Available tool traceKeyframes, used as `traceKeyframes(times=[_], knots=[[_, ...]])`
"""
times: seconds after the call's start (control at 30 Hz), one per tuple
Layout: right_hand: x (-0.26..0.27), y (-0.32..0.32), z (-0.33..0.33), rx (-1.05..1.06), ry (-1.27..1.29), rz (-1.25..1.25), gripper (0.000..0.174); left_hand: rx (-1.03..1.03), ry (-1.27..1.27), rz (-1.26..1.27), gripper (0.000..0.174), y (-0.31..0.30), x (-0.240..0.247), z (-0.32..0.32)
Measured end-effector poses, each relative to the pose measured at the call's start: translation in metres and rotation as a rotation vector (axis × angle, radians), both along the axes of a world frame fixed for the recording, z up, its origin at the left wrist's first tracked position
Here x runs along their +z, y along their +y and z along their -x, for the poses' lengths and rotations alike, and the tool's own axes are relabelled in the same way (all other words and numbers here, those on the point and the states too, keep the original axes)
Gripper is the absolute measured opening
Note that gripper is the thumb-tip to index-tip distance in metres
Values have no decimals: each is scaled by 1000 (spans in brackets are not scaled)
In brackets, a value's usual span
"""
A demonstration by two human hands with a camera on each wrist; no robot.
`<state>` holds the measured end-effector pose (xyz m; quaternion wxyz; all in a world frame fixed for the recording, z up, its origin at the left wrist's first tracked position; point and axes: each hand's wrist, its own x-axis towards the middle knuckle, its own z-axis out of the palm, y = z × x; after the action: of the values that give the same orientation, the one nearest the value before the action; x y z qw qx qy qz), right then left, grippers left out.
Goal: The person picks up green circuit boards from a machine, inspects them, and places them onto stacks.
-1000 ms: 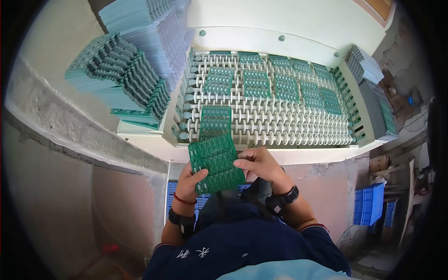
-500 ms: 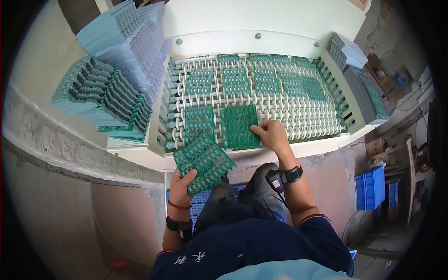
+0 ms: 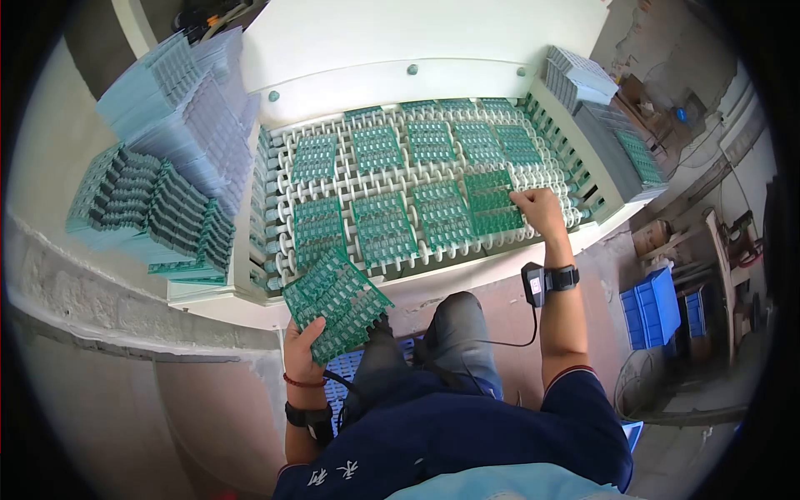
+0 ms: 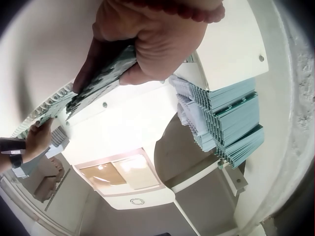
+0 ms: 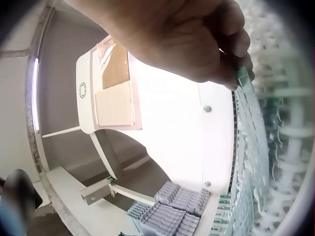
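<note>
- A roller bed [image 3: 367,185], made of white wheeled rollers, stretches across the view in front of a seated person [image 3: 450,433].
- The left hand [image 3: 305,348] grips green circuit boards [image 3: 337,304] by a corner, thumb on top; they tilt at the roller bed's near edge, toward its left end. How many are layered there is unclear.
- The right hand [image 3: 542,212] pinches the right edge of a brighter green board [image 3: 492,200], which lies on the roller bed's near row, right of centre.
- Left of that board, three more boards [image 3: 383,227] line the near row; behind them on the roller bed is a row of five [image 3: 377,150].
- A white hood [image 3: 433,50] rises behind the roller bed; further boards show partly at its base.
- Left of the roller bed stand green stacks [image 3: 150,200] and pale blue stacks [image 3: 183,108]; right of it, grey stacks [image 3: 612,137].
- A blue crate [image 3: 650,308] sits to the roller bed's near right.
</note>
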<state>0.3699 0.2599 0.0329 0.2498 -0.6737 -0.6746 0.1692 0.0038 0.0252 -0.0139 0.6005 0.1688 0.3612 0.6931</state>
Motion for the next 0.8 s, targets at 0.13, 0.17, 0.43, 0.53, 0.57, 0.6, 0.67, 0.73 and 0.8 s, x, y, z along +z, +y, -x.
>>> traceKeyframes(times=[0.13,0.17,0.43,0.53,0.57,0.6,0.67,0.73,0.8], knots=[[-2,-2,-18,-92,-117,-54,30,-11,13,12,36,6,5,-10],[-7,-10,-14,-59,43,-115,28,-27,10,8,36,7,5,-13],[-21,-122,96,644,881,615,36,-190,57,-48,38,31,12,-51],[-19,-117,90,516,982,655,27,-189,74,-20,35,27,11,-53],[-20,-107,79,479,1009,615,22,-194,80,-13,34,26,11,-51],[-14,-98,65,401,975,536,21,-188,82,-16,34,24,12,-50],[-9,-73,24,261,951,289,20,-169,77,0,32,22,13,-48],[2,-44,-21,54,887,120,19,-159,64,-1,34,18,10,-43],[6,-16,-62,-84,729,-5,20,-149,49,-2,35,13,6,-37]])
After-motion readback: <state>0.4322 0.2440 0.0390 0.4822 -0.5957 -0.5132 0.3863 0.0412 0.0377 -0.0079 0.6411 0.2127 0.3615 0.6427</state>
